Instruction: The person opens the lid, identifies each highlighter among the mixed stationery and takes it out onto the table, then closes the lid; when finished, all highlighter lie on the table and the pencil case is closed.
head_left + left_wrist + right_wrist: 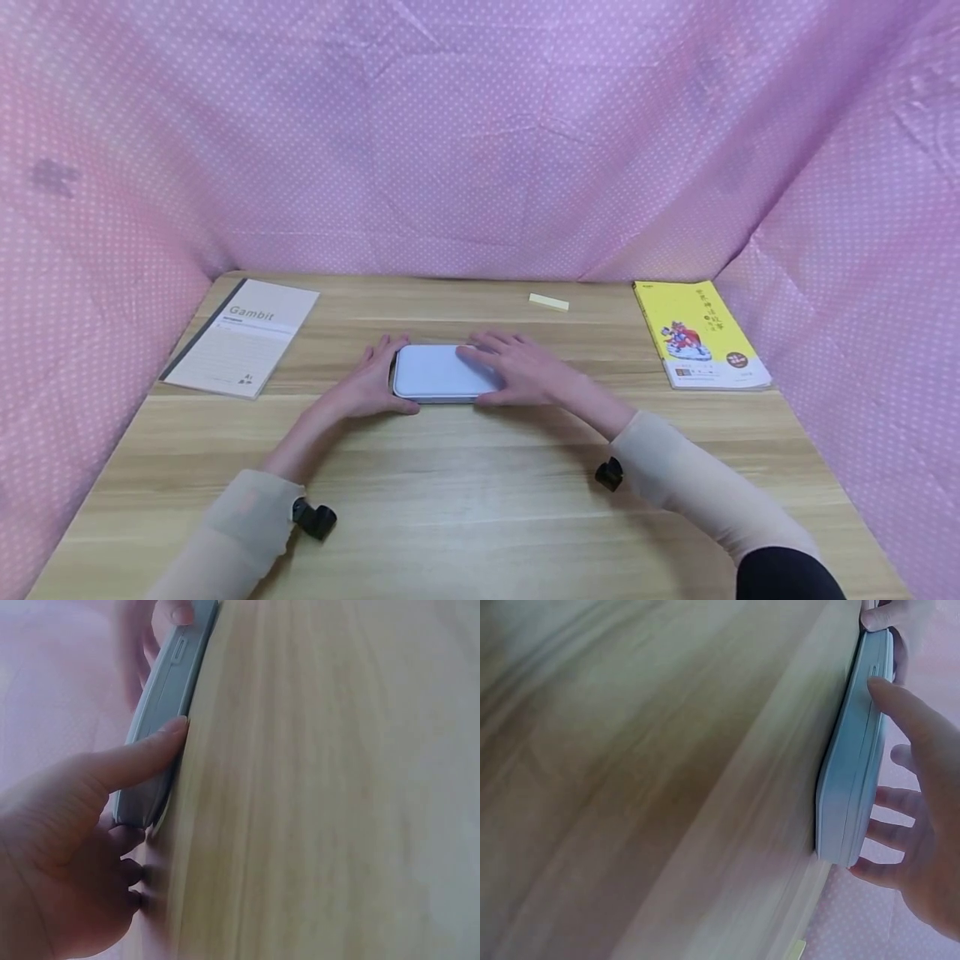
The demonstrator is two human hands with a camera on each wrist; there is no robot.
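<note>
Right-hand fingers [480,358] hide part of the case [427,372]; the notebook's [243,337] fine print blurs.

Well to the left of the grip, reaching farther back, I have a pale Gambit notebook [243,337] with a dark spine, lying flat and slanted. Well to its right I see a yellow paperback [712,321], also flat, its cover carrying a vertical Chinese title, a red-caped cartoon figure [684,340], a dark round badge [737,360] and a white lower band. Beyond the grip, slightly right, my head feed shows a pale yellow strip [549,302]; I can't tell what it's made of. Under the grip spreads a light wood-grain table [465,492], with pink polka-dot cloth [480,150] hanging behind and along both sides.
</note>
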